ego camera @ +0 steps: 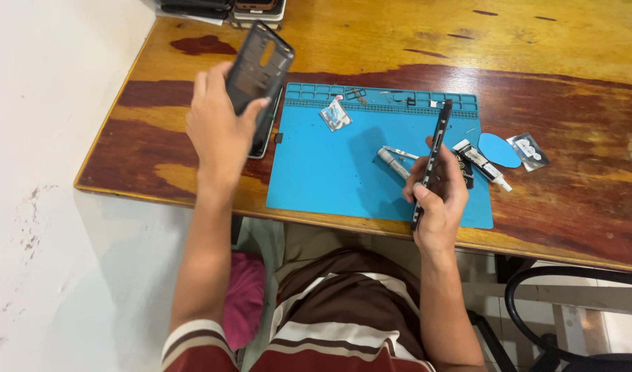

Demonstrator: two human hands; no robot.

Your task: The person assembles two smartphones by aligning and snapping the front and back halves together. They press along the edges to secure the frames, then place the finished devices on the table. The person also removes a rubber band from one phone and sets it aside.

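Gripping phone frame (259, 65) in left hand (219, 134) above table (371, 34); right hand (436, 196) clasps phone (432, 162) edge-on over blue mat (330, 165).

A small phone-repair workshop: a blue repair mat (330, 172) with parts trays lies on a worn wooden worktop (536, 55), with a glue tube (483, 164), tweezers (401, 153) and stacked phones (259, 9) about, beside a bare white wall (47, 103).

Glue tube (483, 164) lies right of mat (330, 172); packet (335, 114) on mat.
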